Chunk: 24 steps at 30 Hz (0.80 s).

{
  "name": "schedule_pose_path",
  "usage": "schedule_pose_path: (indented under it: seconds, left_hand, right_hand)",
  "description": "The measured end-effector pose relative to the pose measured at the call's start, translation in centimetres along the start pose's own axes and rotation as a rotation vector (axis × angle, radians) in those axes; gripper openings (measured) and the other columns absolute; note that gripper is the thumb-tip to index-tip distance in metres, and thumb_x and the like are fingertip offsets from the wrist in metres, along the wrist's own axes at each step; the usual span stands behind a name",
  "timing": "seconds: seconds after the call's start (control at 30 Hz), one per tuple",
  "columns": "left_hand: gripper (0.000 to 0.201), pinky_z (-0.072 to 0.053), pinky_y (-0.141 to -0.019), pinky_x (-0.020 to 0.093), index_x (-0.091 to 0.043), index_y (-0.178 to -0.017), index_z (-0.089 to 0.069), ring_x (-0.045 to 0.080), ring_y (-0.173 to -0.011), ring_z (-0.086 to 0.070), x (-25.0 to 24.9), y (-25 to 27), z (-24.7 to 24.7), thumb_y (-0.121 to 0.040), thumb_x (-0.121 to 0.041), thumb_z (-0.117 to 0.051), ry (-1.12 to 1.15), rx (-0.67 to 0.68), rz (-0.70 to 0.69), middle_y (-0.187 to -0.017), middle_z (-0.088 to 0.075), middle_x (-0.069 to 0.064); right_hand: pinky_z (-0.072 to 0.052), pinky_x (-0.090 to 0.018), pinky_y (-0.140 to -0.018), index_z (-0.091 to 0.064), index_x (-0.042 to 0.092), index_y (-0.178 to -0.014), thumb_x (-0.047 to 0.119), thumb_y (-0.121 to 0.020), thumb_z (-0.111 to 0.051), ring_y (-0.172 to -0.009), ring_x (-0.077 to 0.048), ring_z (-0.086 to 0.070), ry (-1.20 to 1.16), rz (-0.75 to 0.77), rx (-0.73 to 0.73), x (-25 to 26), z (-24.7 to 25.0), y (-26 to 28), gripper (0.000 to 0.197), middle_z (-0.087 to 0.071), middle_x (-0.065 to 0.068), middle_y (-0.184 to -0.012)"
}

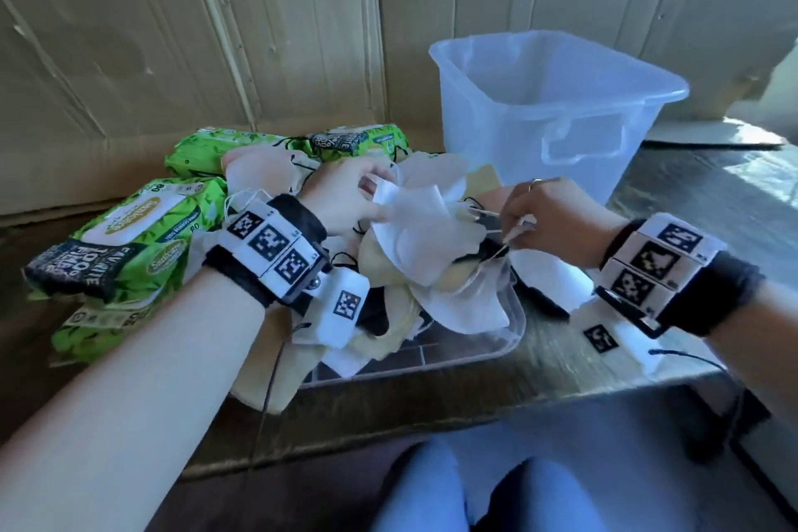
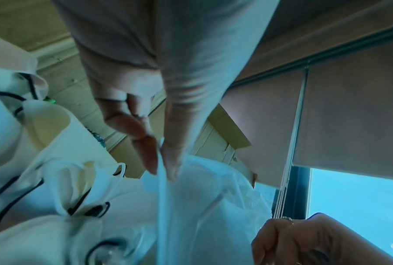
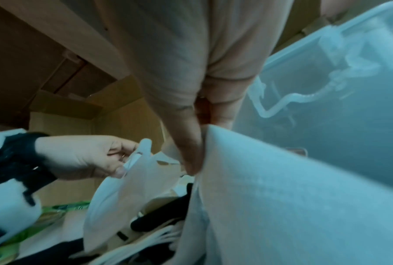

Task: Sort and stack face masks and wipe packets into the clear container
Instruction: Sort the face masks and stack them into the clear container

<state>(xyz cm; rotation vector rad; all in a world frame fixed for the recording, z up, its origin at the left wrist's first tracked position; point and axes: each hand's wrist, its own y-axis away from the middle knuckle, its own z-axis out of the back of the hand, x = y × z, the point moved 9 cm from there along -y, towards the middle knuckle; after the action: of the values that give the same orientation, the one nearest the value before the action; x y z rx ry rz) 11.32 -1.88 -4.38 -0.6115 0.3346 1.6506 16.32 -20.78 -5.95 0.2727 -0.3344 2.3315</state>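
A heap of white, cream and black face masks point(image 1: 401, 294) lies at the table's middle. My left hand point(image 1: 375, 197) pinches the top edge of a white mask point(image 1: 414, 225) between thumb point(image 2: 171, 161) and finger. My right hand point(image 1: 514, 229) pinches white mask fabric point(image 3: 281, 197) and thin ear loops at the heap's right side. Whether both hands hold the same mask I cannot tell. The clear container point(image 1: 557, 99) stands upright behind the right hand, with nothing visible inside. Green wipe packets point(image 1: 129, 238) lie left of the heap, and another packet point(image 1: 358, 140) lies behind it.
The masks rest partly on a flat clear lid point(image 1: 432, 363) near the table's front edge. Cardboard panels point(image 1: 194, 35) wall off the back and left. Bare wooden table point(image 1: 712, 194) shows to the right of the container. A person's knees point(image 1: 432, 488) are below the table edge.
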Motion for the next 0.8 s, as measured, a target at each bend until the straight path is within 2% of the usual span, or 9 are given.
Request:
schedule_pose_path:
  seconds: [0.17, 0.23, 0.33, 0.37, 0.43, 0.57, 0.67, 0.73, 0.8]
  left_hand:
    - [0.027, -0.041, -0.068, 0.027, -0.016, -0.092, -0.05, 0.019, -0.07, -0.051, 0.9, 2.0, 1.0, -0.079, -0.007, -0.071, 0.157, -0.098, 0.016, -0.072, -0.052, -0.005]
    - [0.023, -0.038, -0.061, 0.024, -0.014, -0.091, -0.047, 0.014, -0.063, -0.048, 0.9, 2.4, 1.7, -0.083, -0.007, -0.067, 0.169, -0.121, -0.008, -0.065, -0.05, -0.007]
    - [0.02, -0.026, -0.045, 0.016, -0.019, -0.086, -0.046, 0.002, -0.04, -0.036, -0.2, 2.9, 2.4, -0.087, -0.006, -0.061, 0.194, -0.151, -0.091, -0.04, -0.048, -0.009]
    - [0.023, -0.024, -0.044, 0.017, -0.022, -0.083, -0.045, 0.004, -0.037, -0.034, -0.7, 3.0, 2.3, -0.088, -0.006, -0.06, 0.211, -0.151, -0.118, -0.037, -0.049, -0.012]
    - [0.025, -0.025, -0.043, 0.017, -0.024, -0.08, -0.044, 0.005, -0.036, -0.03, -1.6, 2.9, 1.8, -0.089, -0.006, -0.059, 0.271, -0.13, -0.156, -0.039, -0.049, -0.011]
    - [0.023, -0.019, -0.051, 0.025, -0.021, -0.08, -0.043, 0.011, -0.048, -0.022, -3.3, 1.6, 0.2, -0.09, -0.006, -0.058, 0.376, -0.054, -0.256, -0.056, -0.027, 0.01]
    - [0.027, -0.019, -0.048, 0.021, -0.021, -0.076, -0.042, 0.005, -0.047, -0.021, -3.6, 0.3, -0.3, -0.089, -0.002, -0.057, 0.387, -0.065, -0.295, -0.056, -0.02, -0.001]
    - [0.026, -0.029, -0.054, 0.024, -0.025, -0.07, -0.051, 0.005, -0.052, -0.035, -3.4, -0.6, -0.5, -0.084, -0.005, -0.059, 0.393, -0.071, -0.292, -0.054, -0.037, -0.007]
    - [0.022, -0.044, -0.072, 0.03, -0.031, -0.065, -0.065, 0.01, -0.07, -0.055, -3.1, -1.4, -1.0, -0.076, -0.013, -0.056, 0.43, -0.037, -0.266, -0.068, -0.061, -0.008]
  right_hand:
    - [-0.036, -0.016, -0.061, -0.07, 0.0, -0.078, -0.001, -0.074, -0.07, -0.075, -0.018, -0.059, -0.146, -0.054, -0.193, 0.1, 2.2, 1.6, 0.004, -0.069, -0.012, -0.079]
    - [-0.035, -0.006, -0.056, -0.068, -0.004, -0.077, -0.005, -0.076, -0.066, -0.061, -0.003, -0.054, -0.218, -0.051, -0.271, 0.5, 3.5, 2.0, 0.003, -0.067, -0.007, -0.069]
    - [-0.034, -0.001, -0.057, -0.069, 0.006, -0.078, 0.004, -0.077, -0.069, -0.06, 0.014, -0.051, -0.304, -0.054, -0.39, 1.2, 5.6, 1.9, 0.002, -0.063, 0.006, -0.065]
    - [-0.035, -0.002, -0.056, -0.068, 0.011, -0.075, 0.007, -0.077, -0.069, -0.058, 0.014, -0.05, -0.347, -0.05, -0.417, 1.5, 6.2, 1.8, 0.005, -0.06, 0.016, -0.059]
    - [-0.038, -0.011, -0.059, -0.061, 0.021, -0.066, 0.007, -0.077, -0.07, -0.056, 0.003, -0.051, -0.5, -0.034, -0.433, 2.2, 6.7, 1.2, 0.02, -0.06, 0.018, -0.056]
    - [-0.045, -0.043, -0.065, -0.055, 0.021, -0.062, 0.026, -0.067, -0.072, -0.069, -0.021, -0.052, -0.669, -0.027, -0.416, 3.8, 5.6, -0.3, 0.019, -0.063, -0.021, -0.076]
    - [-0.042, -0.038, -0.064, -0.05, 0.01, -0.066, 0.034, -0.065, -0.068, -0.067, -0.018, -0.046, -0.68, -0.048, -0.368, 4.0, 4.1, -1.6, 0.031, -0.055, -0.02, -0.071]
    - [-0.036, -0.03, -0.063, -0.047, 0.013, -0.065, 0.022, -0.075, -0.07, -0.066, -0.016, -0.043, -0.671, -0.038, -0.349, 3.8, 3.4, -2.6, 0.027, -0.05, -0.01, -0.068]
    - [-0.033, -0.027, -0.061, -0.044, 0.019, -0.065, 0.014, -0.081, -0.067, -0.065, -0.015, -0.042, -0.664, -0.047, -0.361, 3.1, 3.2, -3.6, 0.029, -0.049, -0.005, -0.068]
